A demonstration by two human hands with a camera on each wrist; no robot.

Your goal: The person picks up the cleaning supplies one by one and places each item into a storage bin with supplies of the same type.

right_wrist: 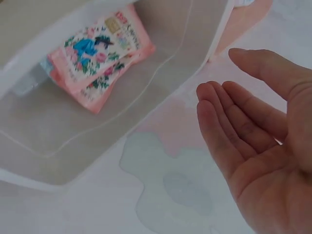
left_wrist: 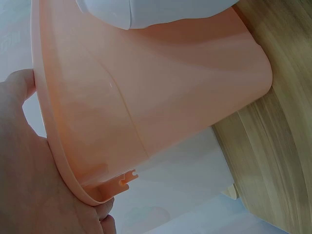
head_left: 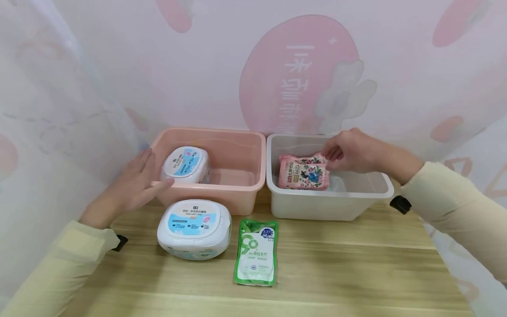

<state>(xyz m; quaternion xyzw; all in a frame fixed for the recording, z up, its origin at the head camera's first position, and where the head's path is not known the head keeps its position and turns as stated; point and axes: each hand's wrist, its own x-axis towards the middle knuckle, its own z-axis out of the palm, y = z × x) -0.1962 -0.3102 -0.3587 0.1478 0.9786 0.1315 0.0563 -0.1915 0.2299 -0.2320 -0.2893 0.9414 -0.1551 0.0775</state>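
Observation:
My left hand (head_left: 136, 187) lies along the left end of the pink bin (head_left: 245, 202), its thumb over the front rim. In the left wrist view, its fingertips show just past the rim. Inside that bin, a white tub (head_left: 184, 163) with a blue label sits at the left. My right hand (head_left: 352, 152), fingers loosely bent and holding nothing, hovers over the white bin (head_left: 317, 207). Two pink floral packets (right_wrist: 107, 53) lie overlapping in this bin, left of the hand. A pale, clear-looking item (head_left: 337, 184) is partly hidden beside them.
On the wooden table (head_left: 348, 264), a second white tub (head_left: 194, 226) stands in front of the pink bin. To its right lies a green and white pouch (head_left: 256, 253). A pale printed curtain (head_left: 214, 66) hangs behind the two side-by-side bins.

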